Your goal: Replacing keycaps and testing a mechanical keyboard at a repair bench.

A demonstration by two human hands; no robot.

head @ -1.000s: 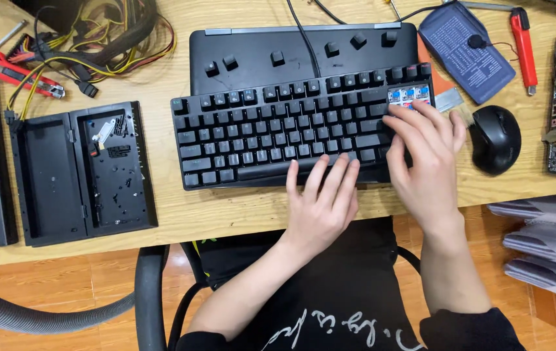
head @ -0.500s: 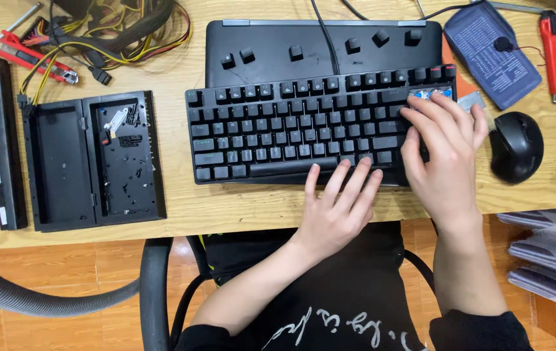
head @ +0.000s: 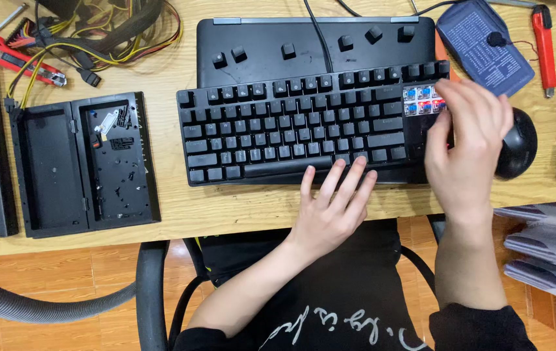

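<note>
On the pale wooden desk, the black mechanical keyboard lies with its long axis running left to right, squarely in front of the person and overlapping the near edge of a closed black laptop behind it. At the keyboard's far right upper corner a small patch of keycaps is missing, and the bare blue and red switches show there.

That patch is the spot that matters: it sits directly under the fingertips of the right hand, which hovers over the right end of the board with fingers loosely curled and close together, pointing away from the body. Whether they pinch a keycap I cannot tell, since the fingers hide it. The right hand is clearly the nearer one to the exposed switches.

The left hand rests at the near edge of the keyboard, by the space bar and right of its middle, fingers spread wide and flat, holding nothing and pressing the board down.

Just beside the right hand, to its right, sits a black computer mouse. Several loose black keycaps lie scattered on the laptop lid, well apart from either hand. Far left lies an open black plastic casing.
</note>
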